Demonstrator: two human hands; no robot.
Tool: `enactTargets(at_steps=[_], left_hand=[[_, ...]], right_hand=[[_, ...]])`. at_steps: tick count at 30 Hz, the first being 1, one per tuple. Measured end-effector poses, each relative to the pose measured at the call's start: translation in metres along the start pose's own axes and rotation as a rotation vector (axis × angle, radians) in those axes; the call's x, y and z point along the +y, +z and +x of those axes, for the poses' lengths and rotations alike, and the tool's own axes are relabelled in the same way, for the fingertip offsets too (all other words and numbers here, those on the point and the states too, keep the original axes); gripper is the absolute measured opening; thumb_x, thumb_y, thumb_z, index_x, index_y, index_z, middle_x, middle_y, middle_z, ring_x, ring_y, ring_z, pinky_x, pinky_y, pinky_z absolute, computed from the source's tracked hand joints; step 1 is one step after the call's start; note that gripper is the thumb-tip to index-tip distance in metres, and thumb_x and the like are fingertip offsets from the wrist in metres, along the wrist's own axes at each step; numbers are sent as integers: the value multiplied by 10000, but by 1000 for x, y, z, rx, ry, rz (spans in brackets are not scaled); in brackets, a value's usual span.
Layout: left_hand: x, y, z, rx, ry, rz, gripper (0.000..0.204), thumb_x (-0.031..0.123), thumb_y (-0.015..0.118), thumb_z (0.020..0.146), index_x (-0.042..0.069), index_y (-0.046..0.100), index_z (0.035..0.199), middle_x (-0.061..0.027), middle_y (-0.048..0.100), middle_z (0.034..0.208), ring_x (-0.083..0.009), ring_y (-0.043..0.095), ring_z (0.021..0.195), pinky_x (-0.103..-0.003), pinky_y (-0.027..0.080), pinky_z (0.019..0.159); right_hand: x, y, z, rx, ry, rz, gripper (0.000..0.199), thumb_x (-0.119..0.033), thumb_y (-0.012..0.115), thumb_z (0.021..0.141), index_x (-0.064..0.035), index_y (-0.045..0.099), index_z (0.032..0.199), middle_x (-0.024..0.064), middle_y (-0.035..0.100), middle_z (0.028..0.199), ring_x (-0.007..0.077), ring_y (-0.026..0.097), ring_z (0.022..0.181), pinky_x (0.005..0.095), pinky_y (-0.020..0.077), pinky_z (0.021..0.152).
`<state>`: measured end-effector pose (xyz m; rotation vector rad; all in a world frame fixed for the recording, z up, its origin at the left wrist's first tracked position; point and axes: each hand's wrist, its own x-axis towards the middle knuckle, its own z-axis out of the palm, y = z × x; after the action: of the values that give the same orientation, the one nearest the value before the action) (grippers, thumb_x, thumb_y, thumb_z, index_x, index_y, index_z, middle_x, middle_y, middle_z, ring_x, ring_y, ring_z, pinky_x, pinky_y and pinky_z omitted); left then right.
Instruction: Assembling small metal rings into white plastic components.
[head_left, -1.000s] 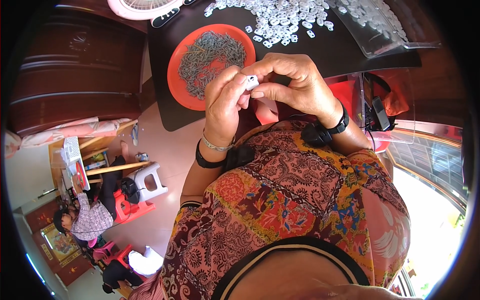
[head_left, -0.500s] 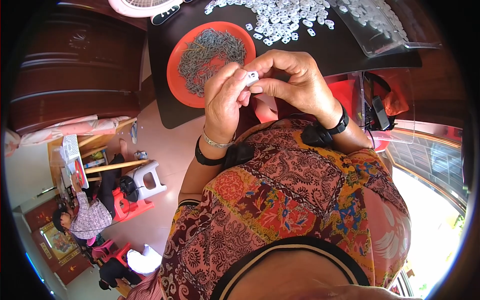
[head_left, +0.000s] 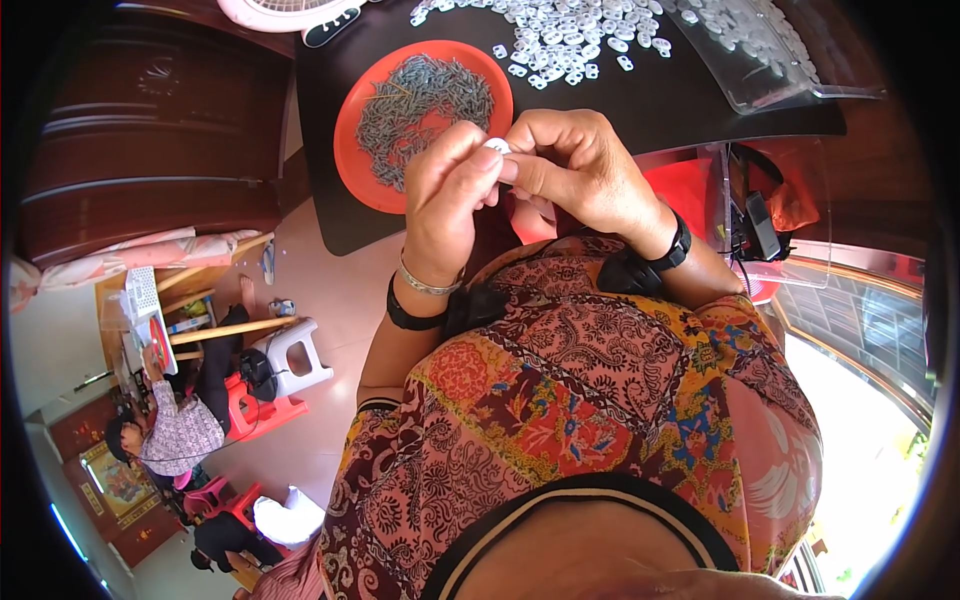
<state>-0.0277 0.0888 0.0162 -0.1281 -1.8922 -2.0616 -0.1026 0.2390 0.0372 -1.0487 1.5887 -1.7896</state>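
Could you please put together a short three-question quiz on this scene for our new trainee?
1. True or false: the small grey pieces lie in the round red tray on the black table.
2. Multiple choice: what shows at the fingertips of the left hand and the right hand?
A) a cup
B) a small white piece
C) a pair of scissors
3. Short answer: which wrist wears the silver bracelet?

Key:
1. True.
2. B.
3. The left wrist.
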Motion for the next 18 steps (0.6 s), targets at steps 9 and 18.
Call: enactTargets(at_steps=[9,18], left_hand=[[5,5,-4,202,111,-314,243,194,495,889,15,498,724,-11,456,630,-67,408,536,-209,318,470],[12,-8,-4,200,51,-173,279,209,451,927,23,486,722,-17,461,632,-76,429,545,-214,347,492]], right_hand=[[3,21,19,29,-125,117,154,-36,636,860,5,578,723,10,609,672,46,583,616,193,446,531],[4,14,23,-109,41,217,171,-133,567,923,-7,609,815,13,634,746,44,574,670,188,437,547]])
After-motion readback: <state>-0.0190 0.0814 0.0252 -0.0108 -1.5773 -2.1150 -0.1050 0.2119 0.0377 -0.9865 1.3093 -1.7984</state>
